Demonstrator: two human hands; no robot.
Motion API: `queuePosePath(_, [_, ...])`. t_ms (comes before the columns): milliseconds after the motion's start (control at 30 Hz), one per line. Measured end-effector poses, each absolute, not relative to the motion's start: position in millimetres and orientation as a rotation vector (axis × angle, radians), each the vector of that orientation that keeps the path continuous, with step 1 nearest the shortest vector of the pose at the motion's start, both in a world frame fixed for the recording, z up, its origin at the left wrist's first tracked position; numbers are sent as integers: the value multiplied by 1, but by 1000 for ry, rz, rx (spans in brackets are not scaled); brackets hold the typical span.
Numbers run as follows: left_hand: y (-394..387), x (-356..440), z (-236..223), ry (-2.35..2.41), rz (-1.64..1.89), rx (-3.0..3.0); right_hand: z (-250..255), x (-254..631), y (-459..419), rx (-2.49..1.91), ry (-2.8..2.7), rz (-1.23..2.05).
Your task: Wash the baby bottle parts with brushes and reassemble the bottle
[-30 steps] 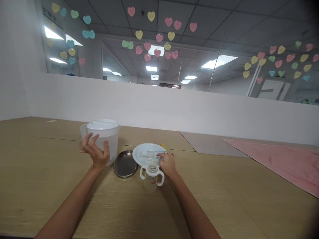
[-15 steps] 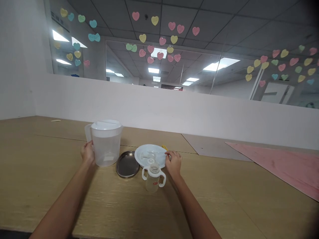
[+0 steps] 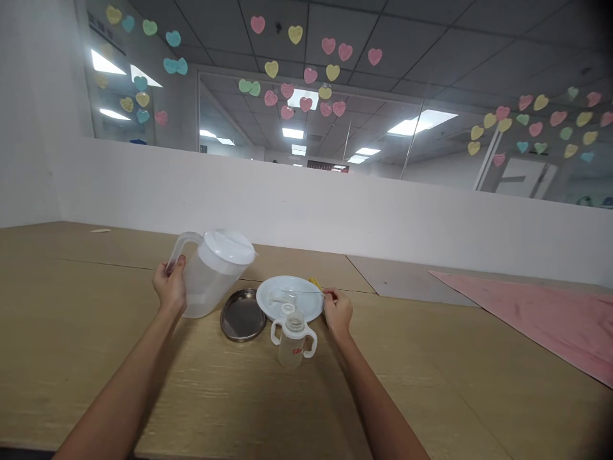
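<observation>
My left hand [image 3: 171, 287] is closed around the handle of a translucent plastic pitcher [image 3: 208, 275] with a white lid. The pitcher tips to the right, its lower edge near the tabletop. My right hand [image 3: 338, 311] is closed at the right side of a white plate [image 3: 263, 300], its fingertips at the end of a thin rod [image 3: 309, 292] that crosses above the plate. Clear and white bottle parts [image 3: 286, 300] lie on the plate. In front stands an uncapped baby bottle [image 3: 291, 348] with two white handles and red print. A round dark metal tray [image 3: 243, 316] sits between pitcher and plate.
A yellow object [image 3: 315, 282] shows partly behind the plate. A pink sheet [image 3: 536, 313] and a grey panel [image 3: 407, 281] cover the table's right side. At the back rises a white wall [image 3: 297, 198] below glass dotted with heart-shaped notes.
The pitcher has gone from upright to tilted rightward, and my left hand has turned with its handle. My right hand has shifted slightly right. The view has moved a little.
</observation>
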State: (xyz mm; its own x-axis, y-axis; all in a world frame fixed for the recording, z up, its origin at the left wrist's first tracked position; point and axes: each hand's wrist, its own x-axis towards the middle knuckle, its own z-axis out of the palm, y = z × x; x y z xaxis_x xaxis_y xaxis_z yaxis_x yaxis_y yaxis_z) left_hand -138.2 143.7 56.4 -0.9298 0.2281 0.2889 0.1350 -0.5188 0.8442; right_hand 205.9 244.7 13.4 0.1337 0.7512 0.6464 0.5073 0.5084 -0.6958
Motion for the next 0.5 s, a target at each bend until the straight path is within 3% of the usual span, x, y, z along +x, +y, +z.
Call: queuePosePath(500, [146,-124,56,1763,2373,1059,16,210,246,-1215,-1405,345])
